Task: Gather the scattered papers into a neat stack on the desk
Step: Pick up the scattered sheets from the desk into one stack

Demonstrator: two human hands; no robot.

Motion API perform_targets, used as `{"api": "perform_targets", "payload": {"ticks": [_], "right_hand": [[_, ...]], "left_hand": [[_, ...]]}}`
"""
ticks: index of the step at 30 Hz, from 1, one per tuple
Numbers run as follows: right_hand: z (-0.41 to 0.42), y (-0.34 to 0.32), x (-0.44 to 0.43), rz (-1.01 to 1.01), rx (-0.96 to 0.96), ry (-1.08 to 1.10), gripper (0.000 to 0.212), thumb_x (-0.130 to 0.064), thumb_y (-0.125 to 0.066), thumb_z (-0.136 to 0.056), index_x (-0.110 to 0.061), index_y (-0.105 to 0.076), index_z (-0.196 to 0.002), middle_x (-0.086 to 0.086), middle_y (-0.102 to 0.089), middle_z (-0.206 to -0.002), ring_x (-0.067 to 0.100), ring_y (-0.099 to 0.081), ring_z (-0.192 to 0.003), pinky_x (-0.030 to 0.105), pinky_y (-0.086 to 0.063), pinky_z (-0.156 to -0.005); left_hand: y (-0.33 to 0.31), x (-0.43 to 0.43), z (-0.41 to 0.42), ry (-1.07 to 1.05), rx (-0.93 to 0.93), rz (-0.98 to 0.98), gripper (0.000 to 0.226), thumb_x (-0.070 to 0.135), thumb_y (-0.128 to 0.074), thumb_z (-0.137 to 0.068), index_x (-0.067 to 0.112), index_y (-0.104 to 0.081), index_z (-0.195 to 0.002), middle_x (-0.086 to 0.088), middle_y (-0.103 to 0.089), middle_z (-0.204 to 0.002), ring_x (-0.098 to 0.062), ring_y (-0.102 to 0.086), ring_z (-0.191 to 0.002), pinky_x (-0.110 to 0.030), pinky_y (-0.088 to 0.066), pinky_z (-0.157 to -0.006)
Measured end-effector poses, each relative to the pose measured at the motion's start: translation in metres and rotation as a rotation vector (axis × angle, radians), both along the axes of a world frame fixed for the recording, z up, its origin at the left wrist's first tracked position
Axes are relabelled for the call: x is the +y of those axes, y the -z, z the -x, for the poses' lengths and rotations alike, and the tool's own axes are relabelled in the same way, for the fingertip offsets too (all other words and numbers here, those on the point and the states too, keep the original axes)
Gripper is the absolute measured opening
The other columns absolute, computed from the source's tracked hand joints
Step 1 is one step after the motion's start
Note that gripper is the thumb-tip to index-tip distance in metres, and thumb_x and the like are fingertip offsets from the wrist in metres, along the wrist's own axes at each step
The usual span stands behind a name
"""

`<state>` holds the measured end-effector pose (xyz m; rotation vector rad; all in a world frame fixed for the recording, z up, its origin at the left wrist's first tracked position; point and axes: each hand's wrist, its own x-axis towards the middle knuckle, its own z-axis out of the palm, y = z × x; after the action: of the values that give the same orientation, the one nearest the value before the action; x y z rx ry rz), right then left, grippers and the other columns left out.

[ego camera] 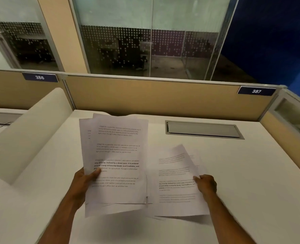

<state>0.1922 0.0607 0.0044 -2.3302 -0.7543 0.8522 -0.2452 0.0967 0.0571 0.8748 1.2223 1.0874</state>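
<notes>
My left hand (85, 182) grips a loose bundle of printed white sheets (115, 155) by its left edge and holds it tilted up above the white desk (233, 173); the sheets in it are fanned and uneven. My right hand (206, 184) pinches the right edge of another group of printed sheets (177, 184), which lies low over the desk just right of the first bundle, its near edge lifted and casting a shadow. The two groups overlap slightly in the middle.
A grey metal cable hatch (203, 129) is set into the desk at the back right. Tan partition panels (163, 95) with number plates 386 and 387 close the back. A white curved divider (28, 134) stands on the left, and a side partition on the right.
</notes>
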Motion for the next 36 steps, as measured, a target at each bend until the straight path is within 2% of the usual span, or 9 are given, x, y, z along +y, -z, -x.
{"api": "perform_targets", "payload": {"ticks": [5, 9, 13, 17, 21, 24, 26, 30, 36], "right_hand": [[-0.035, 0.012, 0.010, 0.200, -0.181, -0.029, 0.046, -0.036, -0.065, -0.093, -0.004, -0.064, -0.126, 0.023, -0.055, -0.132, 0.041, -0.051, -0.122, 0.047, -0.049, -0.100], [-0.030, 0.014, 0.018, 0.219, -0.232, -0.055, 0.051, -0.026, -0.074, -0.087, -0.008, -0.055, -0.130, 0.019, -0.047, -0.132, 0.039, -0.049, -0.122, 0.050, -0.047, -0.100], [-0.036, 0.014, 0.030, 0.222, -0.074, 0.030, 0.072, -0.015, -0.079, -0.081, -0.010, -0.039, -0.140, 0.021, -0.053, -0.133, 0.040, -0.055, -0.120, 0.052, -0.046, -0.102], [-0.051, 0.010, 0.034, 0.216, -0.112, -0.073, 0.042, -0.015, -0.070, -0.086, -0.005, -0.062, -0.125, 0.018, -0.068, -0.120, 0.034, -0.066, -0.100, 0.038, -0.056, -0.091], [-0.067, -0.026, 0.040, 0.094, -0.108, -0.174, 0.045, -0.018, -0.069, -0.088, -0.006, -0.060, -0.131, 0.017, -0.066, -0.128, 0.035, -0.065, -0.110, 0.036, -0.054, -0.092], [-0.076, -0.078, 0.045, -0.185, 0.042, -0.133, 0.037, -0.010, -0.071, -0.087, -0.007, -0.063, -0.123, 0.017, -0.071, -0.116, 0.033, -0.070, -0.093, 0.044, -0.059, -0.084], [-0.081, -0.119, 0.041, -0.347, 0.171, -0.114, 0.033, -0.012, -0.072, -0.088, -0.011, -0.064, -0.121, 0.012, -0.074, -0.108, 0.030, -0.074, -0.086, 0.041, -0.061, -0.075], [-0.080, -0.182, 0.028, -0.577, 0.410, -0.136, 0.015, -0.015, -0.070, -0.090, -0.022, -0.067, -0.103, -0.002, -0.081, -0.090, 0.018, -0.079, -0.073, 0.032, -0.060, -0.062], [-0.028, -0.182, 0.038, -0.606, 0.704, -0.254, 0.020, -0.004, -0.062, -0.092, -0.004, -0.065, -0.112, 0.008, -0.080, -0.096, 0.021, -0.078, -0.077, 0.033, -0.065, -0.069]], "left_hand": [[0.005, 0.005, -0.019, -0.008, 0.019, 0.020, 0.020, 0.010, -0.066, -0.093, 0.009, -0.070, -0.113, -0.016, -0.081, -0.102, -0.036, -0.079, -0.086, -0.043, -0.065, -0.068], [0.008, 0.009, -0.029, -0.031, 0.036, 0.035, 0.023, 0.010, -0.066, -0.094, 0.007, -0.068, -0.117, -0.018, -0.080, -0.106, -0.043, -0.075, -0.095, -0.049, -0.062, -0.079], [0.010, 0.015, -0.036, -0.034, 0.046, 0.051, 0.024, 0.012, -0.066, -0.094, 0.009, -0.068, -0.117, -0.018, -0.080, -0.107, -0.043, -0.076, -0.094, -0.052, -0.062, -0.081], [0.011, 0.021, -0.041, -0.025, 0.043, 0.044, 0.027, 0.013, -0.066, -0.094, 0.008, -0.066, -0.121, -0.019, -0.079, -0.108, -0.044, -0.076, -0.093, -0.053, -0.064, -0.077], [0.005, 0.026, -0.049, -0.006, 0.034, 0.031, 0.030, 0.012, -0.065, -0.095, 0.006, -0.063, -0.124, -0.023, -0.077, -0.111, -0.047, -0.075, -0.094, -0.055, -0.064, -0.077], [-0.003, 0.031, -0.054, -0.007, 0.017, 0.022, 0.031, 0.011, -0.066, -0.094, 0.005, -0.064, -0.124, -0.023, -0.077, -0.111, -0.045, -0.075, -0.094, -0.053, -0.064, -0.076], [-0.010, 0.035, -0.055, -0.015, 0.009, 0.012, 0.030, 0.011, -0.066, -0.093, 0.006, -0.065, -0.123, -0.021, -0.078, -0.110, -0.043, -0.076, -0.094, -0.052, -0.064, -0.076], [-0.023, 0.043, -0.056, -0.041, 0.008, -0.007, 0.029, 0.010, -0.067, -0.094, 0.008, -0.066, -0.123, -0.019, -0.078, -0.111, -0.044, -0.074, -0.100, -0.059, -0.059, -0.089], [-0.034, 0.046, -0.060, 0.005, -0.001, -0.039, 0.029, 0.011, -0.068, -0.093, 0.009, -0.068, -0.122, -0.017, -0.079, -0.112, -0.042, -0.074, -0.102, -0.059, -0.058, -0.091]]}}
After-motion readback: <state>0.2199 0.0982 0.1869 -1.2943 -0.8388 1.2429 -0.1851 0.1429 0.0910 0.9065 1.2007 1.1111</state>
